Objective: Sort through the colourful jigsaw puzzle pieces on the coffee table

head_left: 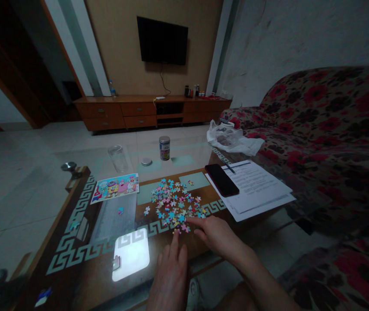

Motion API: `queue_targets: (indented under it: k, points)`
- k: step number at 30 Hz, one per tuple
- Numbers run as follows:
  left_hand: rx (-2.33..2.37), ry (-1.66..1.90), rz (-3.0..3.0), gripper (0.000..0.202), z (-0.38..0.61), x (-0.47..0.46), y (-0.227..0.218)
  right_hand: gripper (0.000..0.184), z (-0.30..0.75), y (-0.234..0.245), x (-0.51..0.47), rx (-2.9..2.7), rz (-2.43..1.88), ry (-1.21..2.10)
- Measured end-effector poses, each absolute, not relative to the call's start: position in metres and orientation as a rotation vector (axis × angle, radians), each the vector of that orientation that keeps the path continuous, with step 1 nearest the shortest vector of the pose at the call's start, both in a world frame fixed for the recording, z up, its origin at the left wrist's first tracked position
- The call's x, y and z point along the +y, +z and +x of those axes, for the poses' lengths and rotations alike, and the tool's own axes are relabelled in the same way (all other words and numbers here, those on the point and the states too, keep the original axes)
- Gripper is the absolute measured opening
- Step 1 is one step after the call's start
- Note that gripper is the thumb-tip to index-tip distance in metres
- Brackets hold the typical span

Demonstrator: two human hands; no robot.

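Note:
A pile of small colourful jigsaw pieces lies on the glass-topped table. My left hand rests at the table's near edge, its index finger stretched out and touching a piece at the pile's near side. My right hand lies just right of it, fingers spread, its index fingertip on the pile's near right edge. Neither hand holds anything. A cartoon picture sheet lies to the left of the pile, with one loose piece below it.
A black phone lies on white papers at the table's right. A clear cup, a round lid and a small tin stand at the far side. A plastic bag and flowered sofa are right.

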State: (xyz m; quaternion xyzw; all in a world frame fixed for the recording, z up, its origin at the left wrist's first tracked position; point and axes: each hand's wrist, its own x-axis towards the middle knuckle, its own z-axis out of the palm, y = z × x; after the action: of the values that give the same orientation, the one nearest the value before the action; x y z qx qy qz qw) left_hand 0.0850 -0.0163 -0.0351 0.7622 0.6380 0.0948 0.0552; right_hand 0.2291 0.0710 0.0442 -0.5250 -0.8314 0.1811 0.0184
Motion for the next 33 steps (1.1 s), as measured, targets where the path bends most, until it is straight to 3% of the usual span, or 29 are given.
queue_targets:
  k: [7, 15, 24, 28, 33]
  points:
    - [1.948, 0.451, 2.329, 0.048, 0.084, -0.021, -0.039, 0.040, 0.228, 0.047, 0.069, -2.568, -1.650, 0.607]
    - [1.898, 0.330, 2.279, 0.050, 0.084, -0.020, -0.032, 0.042, 0.214, 0.049, 0.069, -2.550, -1.585, 0.610]
    - [1.822, 0.475, 2.182, 0.051, 0.079, -0.025, -0.033, 0.027, 0.206, 0.049, 0.068, -2.574, -1.638, 0.558]
    - [1.645, 0.574, 2.102, 0.050, 0.065, -0.018, -0.019, 0.029, 0.203, 0.050, 0.067, -2.554, -1.650, 0.547]
    - [1.702, 0.392, 2.044, 0.046, 0.053, 0.001, 0.008, 0.036, 0.198, 0.048, 0.066, -2.517, -1.573, 0.559]
